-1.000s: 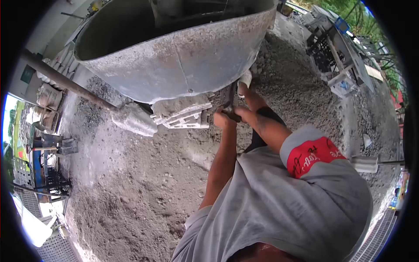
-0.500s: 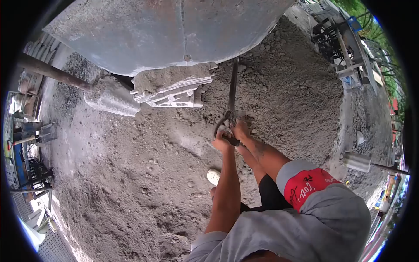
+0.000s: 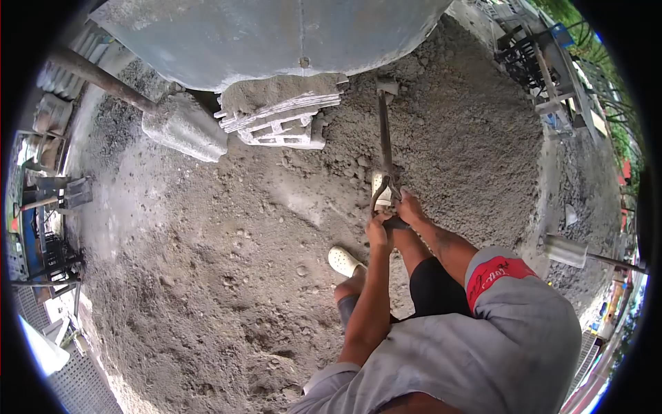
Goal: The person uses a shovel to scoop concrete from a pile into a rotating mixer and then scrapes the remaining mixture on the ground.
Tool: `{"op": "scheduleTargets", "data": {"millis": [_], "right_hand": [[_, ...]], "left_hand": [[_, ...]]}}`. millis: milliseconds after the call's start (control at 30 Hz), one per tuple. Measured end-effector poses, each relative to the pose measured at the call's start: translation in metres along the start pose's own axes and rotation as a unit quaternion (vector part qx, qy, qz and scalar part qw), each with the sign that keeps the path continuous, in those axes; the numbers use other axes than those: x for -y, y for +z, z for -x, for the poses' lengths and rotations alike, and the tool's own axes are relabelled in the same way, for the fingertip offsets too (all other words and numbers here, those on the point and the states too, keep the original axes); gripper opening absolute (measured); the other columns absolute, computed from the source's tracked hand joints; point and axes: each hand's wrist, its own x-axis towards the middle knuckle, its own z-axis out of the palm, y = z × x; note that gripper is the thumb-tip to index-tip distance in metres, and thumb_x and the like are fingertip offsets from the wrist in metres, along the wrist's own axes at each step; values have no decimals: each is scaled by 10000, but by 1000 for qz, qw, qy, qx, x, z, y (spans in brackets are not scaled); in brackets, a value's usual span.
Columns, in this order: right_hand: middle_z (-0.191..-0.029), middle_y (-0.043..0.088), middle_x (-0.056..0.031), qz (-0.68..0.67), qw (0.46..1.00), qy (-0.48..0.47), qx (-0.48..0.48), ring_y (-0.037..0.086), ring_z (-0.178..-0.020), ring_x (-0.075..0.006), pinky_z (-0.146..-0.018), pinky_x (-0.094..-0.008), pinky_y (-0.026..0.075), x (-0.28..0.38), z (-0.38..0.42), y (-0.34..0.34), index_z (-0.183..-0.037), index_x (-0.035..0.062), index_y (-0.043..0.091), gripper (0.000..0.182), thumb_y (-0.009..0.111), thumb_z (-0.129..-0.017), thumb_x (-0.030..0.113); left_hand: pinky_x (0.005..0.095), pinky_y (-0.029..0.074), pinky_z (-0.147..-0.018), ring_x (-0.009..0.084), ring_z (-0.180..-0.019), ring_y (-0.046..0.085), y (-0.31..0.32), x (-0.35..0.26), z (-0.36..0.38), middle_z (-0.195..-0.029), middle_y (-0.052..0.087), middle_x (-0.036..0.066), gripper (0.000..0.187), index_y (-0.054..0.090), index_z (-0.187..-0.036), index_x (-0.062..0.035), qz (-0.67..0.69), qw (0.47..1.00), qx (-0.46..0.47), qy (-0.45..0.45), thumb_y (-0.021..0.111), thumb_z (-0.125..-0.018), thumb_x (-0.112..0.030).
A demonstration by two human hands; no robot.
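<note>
A shovel (image 3: 385,131) points away from me over the grey gravelly ground, its blade (image 3: 388,87) near the loose material below the large metal drum. My left hand (image 3: 378,228) is closed on the left side of its forked handle. My right hand (image 3: 409,208) is closed on the handle's right side. Both hands are close together above my right leg. One pale clog (image 3: 380,189) shows behind the handle, the other (image 3: 344,261) to the left of my left forearm.
The metal drum (image 3: 276,38) overhangs the top. Below it lie stacked whitish slats (image 3: 286,124) and a dusty concrete-coated block (image 3: 185,126) with a pole. Another shovel-like tool (image 3: 565,250) lies at right. Metal frames stand at both sides.
Both hands and the shovel handle have moved right and slightly down. The blade now shows near the drum. The clogs show more fully, and the view has shifted slightly.
</note>
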Motion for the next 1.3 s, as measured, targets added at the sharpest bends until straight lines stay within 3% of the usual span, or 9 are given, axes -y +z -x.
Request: {"op": "scheduleTargets", "data": {"millis": [167,233,300,400,433,567,800,1067,1300], "right_hand": [[-740,593,-160,-128,983,55,123,582,-676,-324,-611,-399,434,51,51,-56,-1003,9,514,431,552,-798,386],[-759,605,-99,-356,863,184,307,587,-664,-249,-596,-366,438,65,51,-82,-1084,7,487,511,541,-807,432],[-725,542,-81,-488,806,165,290,542,-592,-176,-551,-309,445,65,34,-77,-964,11,503,525,528,-806,511],[-965,522,-128,-555,707,299,320,507,-958,-227,-768,-381,448,89,-33,-98,-1037,2,476,538,523,-822,493],[-905,545,-129,-540,745,291,261,557,-859,-238,-719,-381,477,96,-57,-93,-1013,4,490,523,557,-805,478],[-687,539,-82,-603,642,402,251,561,-578,-233,-538,-376,492,65,-145,-2,-915,32,527,367,649,-772,347],[-609,464,-52,-623,583,443,275,460,-504,-192,-464,-344,416,55,-115,45,-744,57,479,161,616,-751,142],[-572,414,-42,-628,560,510,178,406,-488,-174,-460,-340,363,48,-98,-73,-668,65,434,170,580,-751,93],[-577,385,-24,-801,446,400,-2,377,-500,-149,-478,-320,354,27,-130,-262,-612,103,398,226,554,-776,96]], "left_hand": [[345,449,-698,251,-717,561,48,-44,92,-774,571,135,154,536,-832,35,-54,995,-76,28,500,-721,-65],[338,450,-679,239,-693,562,64,-59,123,-759,567,116,143,528,-853,18,-55,992,-103,51,510,-735,-60],[337,451,-689,228,-701,559,78,-78,150,-763,561,101,142,510,-869,-5,-47,991,-126,-4,528,-733,-40],[348,453,-701,218,-700,552,138,-108,208,-726,554,93,133,493,-830,-35,-60,976,-208,24,558,-715,-34],[352,454,-705,220,-703,552,141,-109,223,-710,552,93,130,492,-812,-41,-47,969,-240,27,565,-705,-31],[327,390,-597,212,-615,475,166,-113,269,-640,494,75,63,520,-644,-53,22,895,-440,70,564,-629,-96],[327,382,-574,208,-601,472,113,-83,286,-633,487,73,71,519,-645,-51,-144,729,-638,200,561,-615,-100],[327,374,-548,204,-585,467,119,-126,292,-624,479,70,83,518,-645,-48,-305,719,-595,191,559,-599,-104],[327,366,-525,200,-571,464,181,-177,216,-616,472,68,95,517,-646,-46,-642,657,-317,236,556,-585,-108]]}}
